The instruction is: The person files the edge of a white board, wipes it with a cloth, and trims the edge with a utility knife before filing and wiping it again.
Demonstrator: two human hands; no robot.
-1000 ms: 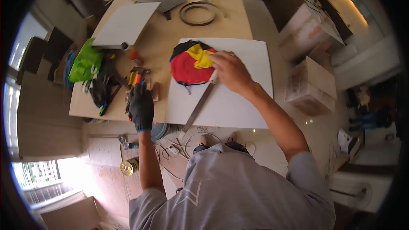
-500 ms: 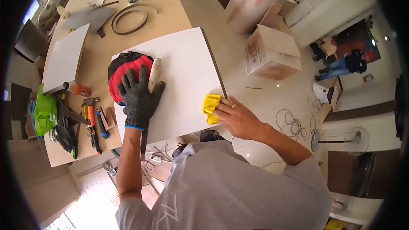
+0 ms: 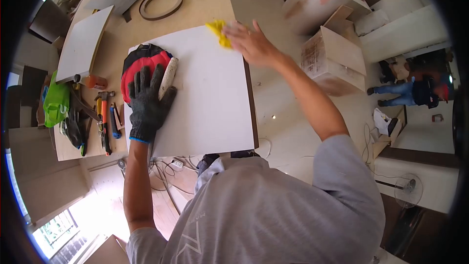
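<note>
A white panel (image 3: 210, 102) with a dark edge strip along its right side lies on the wooden worktable. My left hand (image 3: 148, 105), in a dark knit glove, rests flat with fingers stretched over a red and black padded item (image 3: 146, 57) on the panel's left part. A whitish, worn stick (image 3: 168, 78) lies between its thumb and forefinger. My bare right hand (image 3: 251, 45) holds a crumpled yellow cloth (image 3: 220, 34) at the panel's far right corner. Both hand and cloth are slightly blurred there.
A coiled edging strip (image 3: 161, 5) and another white panel (image 3: 84, 44) lie on the table. Along its left part are a hammer (image 3: 103, 107), an orange bottle (image 3: 95, 82) and a green bag (image 3: 57, 100). Boxy cabinets (image 3: 337, 61) stand right; a person (image 3: 415, 90) is farther off.
My right hand has swept the yellow cloth from the near right edge of the panel to its far right corner. My left hand stays on the padded item. The view has shifted.
</note>
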